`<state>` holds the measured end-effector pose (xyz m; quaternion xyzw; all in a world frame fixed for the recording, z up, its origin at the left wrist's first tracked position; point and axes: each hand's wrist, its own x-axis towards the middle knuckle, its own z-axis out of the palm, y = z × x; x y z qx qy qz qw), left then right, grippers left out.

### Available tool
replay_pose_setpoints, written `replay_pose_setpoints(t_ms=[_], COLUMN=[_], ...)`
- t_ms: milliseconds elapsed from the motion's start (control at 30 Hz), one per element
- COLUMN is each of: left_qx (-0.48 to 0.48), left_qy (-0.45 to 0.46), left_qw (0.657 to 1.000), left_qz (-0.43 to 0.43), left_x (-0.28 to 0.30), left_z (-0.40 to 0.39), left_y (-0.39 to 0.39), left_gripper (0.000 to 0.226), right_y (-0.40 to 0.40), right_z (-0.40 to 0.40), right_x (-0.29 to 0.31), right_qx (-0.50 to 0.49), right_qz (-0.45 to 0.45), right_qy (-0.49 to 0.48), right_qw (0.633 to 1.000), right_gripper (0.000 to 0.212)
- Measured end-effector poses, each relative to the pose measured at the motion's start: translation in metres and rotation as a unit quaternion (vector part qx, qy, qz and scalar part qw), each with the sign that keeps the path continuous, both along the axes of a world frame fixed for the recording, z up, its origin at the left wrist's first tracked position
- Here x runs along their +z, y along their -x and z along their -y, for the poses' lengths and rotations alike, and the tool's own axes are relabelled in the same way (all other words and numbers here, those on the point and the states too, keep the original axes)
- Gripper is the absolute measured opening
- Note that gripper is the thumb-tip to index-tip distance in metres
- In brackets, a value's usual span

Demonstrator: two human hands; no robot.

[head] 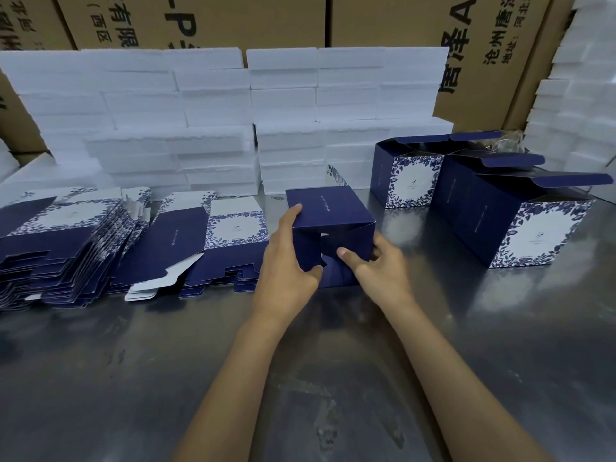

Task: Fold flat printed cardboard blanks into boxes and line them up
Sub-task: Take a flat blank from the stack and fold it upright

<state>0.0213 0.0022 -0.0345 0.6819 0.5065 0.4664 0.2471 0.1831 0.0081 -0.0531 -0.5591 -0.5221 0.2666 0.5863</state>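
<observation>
A dark blue box (328,208) lies on its side at the middle of the steel table (133,361), its flap end facing me. My left hand (288,261) grips its left edge, fingers on top and thumb on a flap. My right hand (380,266) holds the right side with the thumb pressing an inner flap. Flat blue-and-white printed blanks (66,241) lie in fanned stacks at the left. Three folded boxes stand in a line at the right, top flaps open: the far one (410,181), the middle one (466,181) and the nearest (533,235).
White foam blocks (233,121) are stacked in a wall behind the work area, with more (580,78) at the far right. Brown printed cartons (383,18) stand behind them. Bare steel surface lies in front of my arms.
</observation>
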Motion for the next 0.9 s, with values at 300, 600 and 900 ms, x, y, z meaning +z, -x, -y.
replay_pose_setpoints(t_ms=[300, 600, 900], left_qx=[-0.006, -0.017, 0.012], left_qy=[0.007, 0.014, 0.156], left_qw=[1.000, 1.000, 0.945], left_qz=[0.000, 0.011, 0.286], left_x=[0.000, 0.002, 0.014], left_z=[0.002, 0.003, -0.002], left_y=[-0.001, -0.005, -0.006], left_gripper=[0.097, 0.093, 0.067], right_y=[0.004, 0.008, 0.001], right_z=[0.003, 0.006, 0.015], right_x=[0.004, 0.004, 0.027], right_qx=[0.006, -0.060, 0.090], right_qz=[-0.044, 0.015, -0.174], right_qy=[0.012, 0.008, 0.098], right_qw=[0.999, 0.998, 0.976], right_gripper=[0.031, 0.035, 0.029])
